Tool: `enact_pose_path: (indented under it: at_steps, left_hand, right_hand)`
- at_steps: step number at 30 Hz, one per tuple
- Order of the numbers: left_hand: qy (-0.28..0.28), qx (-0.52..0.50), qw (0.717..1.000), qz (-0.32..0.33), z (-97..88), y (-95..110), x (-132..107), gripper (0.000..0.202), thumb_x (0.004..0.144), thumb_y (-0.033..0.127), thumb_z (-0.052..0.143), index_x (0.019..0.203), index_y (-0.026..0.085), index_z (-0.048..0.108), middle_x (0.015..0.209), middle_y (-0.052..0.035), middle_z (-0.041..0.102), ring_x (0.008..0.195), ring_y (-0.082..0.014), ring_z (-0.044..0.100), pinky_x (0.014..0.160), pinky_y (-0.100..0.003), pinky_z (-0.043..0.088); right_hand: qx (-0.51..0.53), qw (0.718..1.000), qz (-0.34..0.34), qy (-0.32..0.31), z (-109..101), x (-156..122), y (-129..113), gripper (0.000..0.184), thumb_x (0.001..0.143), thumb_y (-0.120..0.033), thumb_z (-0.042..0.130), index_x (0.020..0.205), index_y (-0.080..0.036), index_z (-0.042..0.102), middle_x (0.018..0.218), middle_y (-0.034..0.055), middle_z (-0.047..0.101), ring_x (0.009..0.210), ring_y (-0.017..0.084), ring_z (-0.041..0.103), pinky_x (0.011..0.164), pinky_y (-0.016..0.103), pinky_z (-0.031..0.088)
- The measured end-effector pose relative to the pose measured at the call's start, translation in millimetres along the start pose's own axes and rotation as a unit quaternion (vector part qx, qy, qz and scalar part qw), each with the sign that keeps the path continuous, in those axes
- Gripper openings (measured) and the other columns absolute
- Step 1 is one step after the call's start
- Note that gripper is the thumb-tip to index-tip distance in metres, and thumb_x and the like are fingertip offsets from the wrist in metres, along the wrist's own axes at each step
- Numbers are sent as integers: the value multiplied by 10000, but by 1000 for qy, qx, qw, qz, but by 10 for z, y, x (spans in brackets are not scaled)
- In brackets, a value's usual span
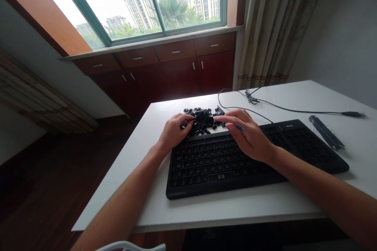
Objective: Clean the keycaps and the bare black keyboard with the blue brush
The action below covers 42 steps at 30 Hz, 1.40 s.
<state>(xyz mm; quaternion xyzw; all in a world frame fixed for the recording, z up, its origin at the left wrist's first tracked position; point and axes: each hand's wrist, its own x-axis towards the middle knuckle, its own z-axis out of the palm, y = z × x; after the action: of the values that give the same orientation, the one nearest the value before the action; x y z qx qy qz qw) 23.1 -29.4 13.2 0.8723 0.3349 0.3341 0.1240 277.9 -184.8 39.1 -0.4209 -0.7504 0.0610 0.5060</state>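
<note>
A pile of small black keycaps (pixel 202 119) lies on the table behind a black keyboard (pixel 203 160), whose key spots are largely bare of caps. My left hand (pixel 175 130) reaches into the pile's left side, thumb and index fingertip close together on a keycap; the exact grip is partly hidden. Over the keyboard's back edge is my right hand (pixel 250 137), its index finger stretched to the pile's right side. A small blue object (pixel 240 128) shows between its thumb and fingers, mostly covered.
The keyboard's cable (pixel 279 106) runs across the back of the white table (pixel 159 211) to a plug (pixel 352 114). A dark strip-shaped piece in clear wrap (pixel 326 132) lies right of the keyboard. Beyond stand red-brown cabinets (pixel 165 74) under a window.
</note>
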Motion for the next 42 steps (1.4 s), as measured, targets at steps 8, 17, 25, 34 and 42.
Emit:
enact_pose_path:
  at_steps: [8,17,25,34,42]
  left_hand:
    - [1,0,1000,5,9,-11,-2,183,988,293,662,1133,242,762,1070,-48,766,875,-193,709,811,-361,573]
    - [-1,2,1000,3,4,-15,-13,181,981,290,667,1128,246,765,1067,-40,769,859,-188,712,804,-355,578]
    - [-4,-6,1000,3,13,-36,-9,190,982,308,661,1130,249,765,1071,-45,769,873,-195,717,809,-365,585]
    - [-7,4,1000,2,-3,-17,-11,193,988,314,651,1134,251,760,1077,-46,772,868,-194,715,811,-364,586]
    - [-5,2,1000,4,-7,-2,-5,201,987,317,638,1130,250,763,1066,-52,773,863,-193,719,808,-372,597]
  right_hand:
    - [110,977,169,-63,62,-11,31,509,1120,-501,377,1072,-242,813,1089,71,692,1077,210,646,1045,432,472]
    - [109,985,133,-4,4,6,-26,505,1129,-490,349,1102,-273,804,1120,60,709,1128,213,630,1069,435,445]
    - [106,977,183,-6,116,-9,27,439,1099,-525,440,1224,-237,747,1179,83,701,1167,231,632,1090,445,463]
    - [140,968,208,-1,60,-10,-23,574,1112,-588,309,1193,-259,773,1160,80,691,1115,225,624,1057,453,458]
    - [45,990,132,8,110,2,-8,362,1114,-436,435,1263,-257,712,1220,86,680,1215,237,595,1108,464,447]
